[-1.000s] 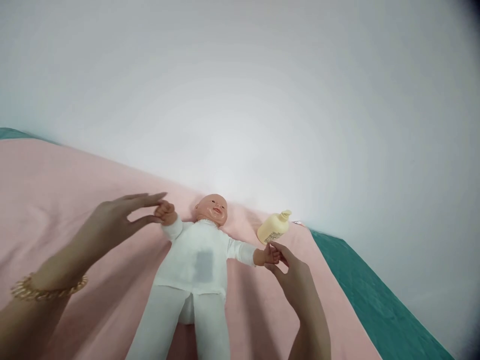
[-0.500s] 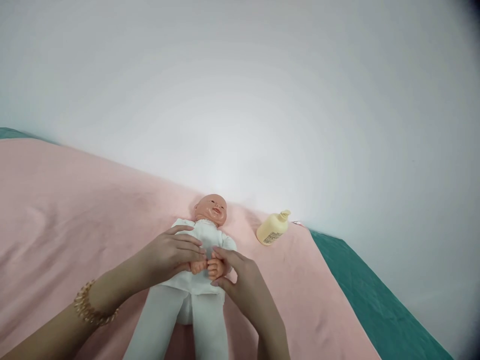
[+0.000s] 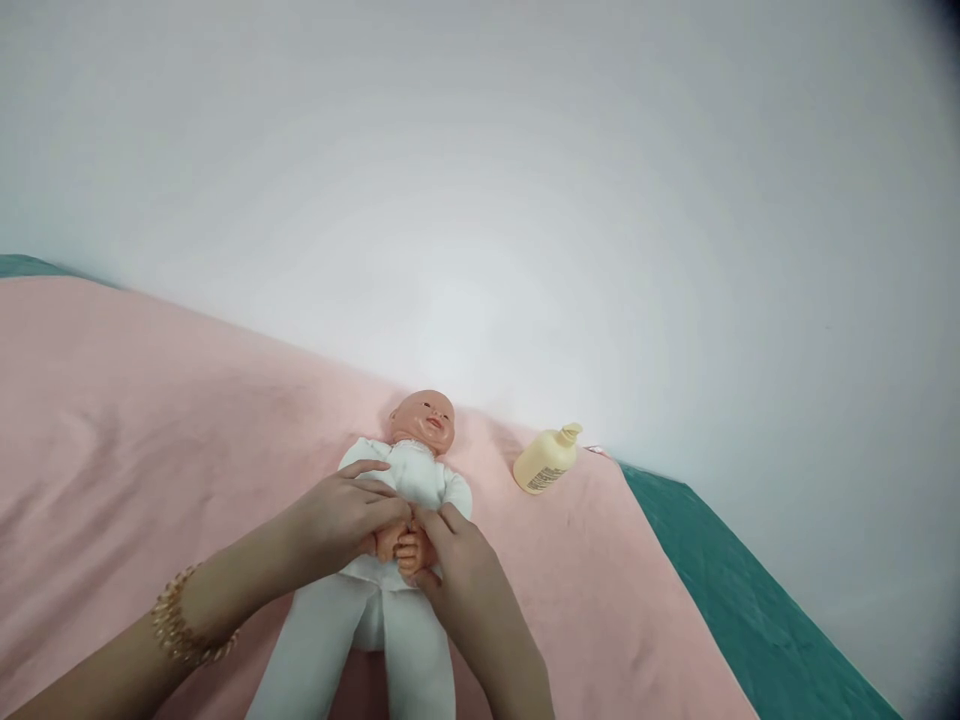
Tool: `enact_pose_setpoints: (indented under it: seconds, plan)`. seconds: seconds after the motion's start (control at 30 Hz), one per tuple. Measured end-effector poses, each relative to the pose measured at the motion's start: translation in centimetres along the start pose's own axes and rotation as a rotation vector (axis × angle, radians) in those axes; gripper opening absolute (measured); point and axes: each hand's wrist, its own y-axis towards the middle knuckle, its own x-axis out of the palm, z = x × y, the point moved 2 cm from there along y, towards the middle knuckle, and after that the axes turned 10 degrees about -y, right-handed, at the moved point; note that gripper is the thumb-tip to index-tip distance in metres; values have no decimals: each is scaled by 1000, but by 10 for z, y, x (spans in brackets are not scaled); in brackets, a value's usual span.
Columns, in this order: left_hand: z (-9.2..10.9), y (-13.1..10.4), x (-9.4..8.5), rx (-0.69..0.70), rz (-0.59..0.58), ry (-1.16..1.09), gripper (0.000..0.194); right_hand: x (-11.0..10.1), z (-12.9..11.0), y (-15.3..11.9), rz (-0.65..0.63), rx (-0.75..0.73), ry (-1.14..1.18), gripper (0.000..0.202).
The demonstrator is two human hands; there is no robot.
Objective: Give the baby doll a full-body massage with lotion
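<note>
A baby doll [image 3: 422,474] in white clothes lies on its back on a pink cloth, head toward the wall. My left hand [image 3: 346,517], below a beaded bracelet [image 3: 180,620] on the wrist, closes on the doll's hand at the left of its belly. From the other side my right hand [image 3: 459,555] wraps its fingers and thumb about the doll's other hand [image 3: 409,552]. Both small plastic hands are drawn together over the belly, partly covered by my fingers.
A pale yellow pump bottle [image 3: 544,464] stands on the pink cloth [image 3: 600,570] to the doll's right in view. Green cloth [image 3: 742,570] shows beyond the pink edge at the right. A plain white wall [image 3: 480,200] rises behind.
My right hand has moved left and its fingers have closed around the doll's hand. The doll's hands have shifted slightly left, and my left hand's fingers have curled in.
</note>
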Motion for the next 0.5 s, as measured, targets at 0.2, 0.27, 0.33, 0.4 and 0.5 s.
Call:
enact_pose_setpoints:
  seconds: [0.2, 0.27, 0.33, 0.4, 0.5]
  plan:
    - [3, 2, -6, -12, -1, 14, 16, -9, 5, -2, 0, 15, 55, 53]
    - [7, 2, -10, -1, 15, 61, 21, -17, 11, -4, 17, 59, 106, 57]
    - [12, 2, -16, 30, 39, 128, 28, -25, 19, -8, 55, 98, 150, 57]
    - [16, 3, -23, 29, 46, 191, 30, -32, 31, -13, 119, 115, 180, 55]
    - [17, 1, -39, -28, 54, 217, 27, -39, 53, -21, 208, 173, 186, 49]
